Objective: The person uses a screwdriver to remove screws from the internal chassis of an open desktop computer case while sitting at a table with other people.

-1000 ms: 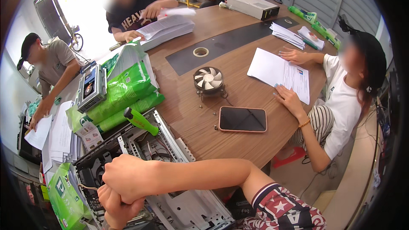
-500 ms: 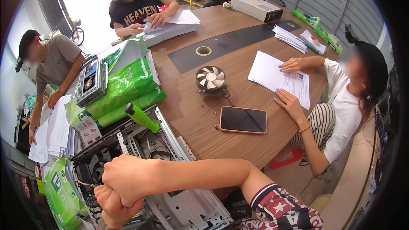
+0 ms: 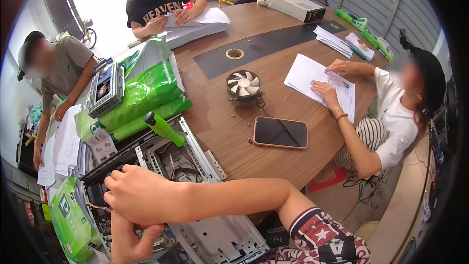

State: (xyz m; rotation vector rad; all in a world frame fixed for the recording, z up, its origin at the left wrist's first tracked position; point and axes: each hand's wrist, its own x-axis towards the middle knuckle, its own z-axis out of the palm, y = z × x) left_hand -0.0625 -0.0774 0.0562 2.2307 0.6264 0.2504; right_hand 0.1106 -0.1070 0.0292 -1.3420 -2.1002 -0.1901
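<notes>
An opened metal computer case (image 3: pixel 215 227) lies at the table's near left. Above it my right hand (image 3: pixel 141 194) is closed, its curled fingers at the case's left part. My left hand (image 3: pixel 129 239) comes up from the lower edge, right under the right hand and touching it. Its thumb shows; its other fingers are mostly covered. Whatever the two hands hold is hidden. A thin pale cable (image 3: pixel 97 207) runs beside them. A green-handled screwdriver (image 3: pixel 166 130) rests on the case's far side. Past it, a CPU cooler with a white fan (image 3: pixel 244 86) stands on the table.
A phone (image 3: pixel 281 133) lies right of the case, with small screws (image 3: pixel 249 140) beside it. Green paper packs (image 3: pixel 146 90) carry a metal drive cage (image 3: pixel 106 90). Three people handle papers (image 3: pixel 312 76) around the table. A tape roll (image 3: pixel 234 54) lies farther back.
My right hand has shifted slightly up, and its fingers reach farther left. The left hand has turned, its thumb now showing below. The person at right has moved both hands over the papers.
</notes>
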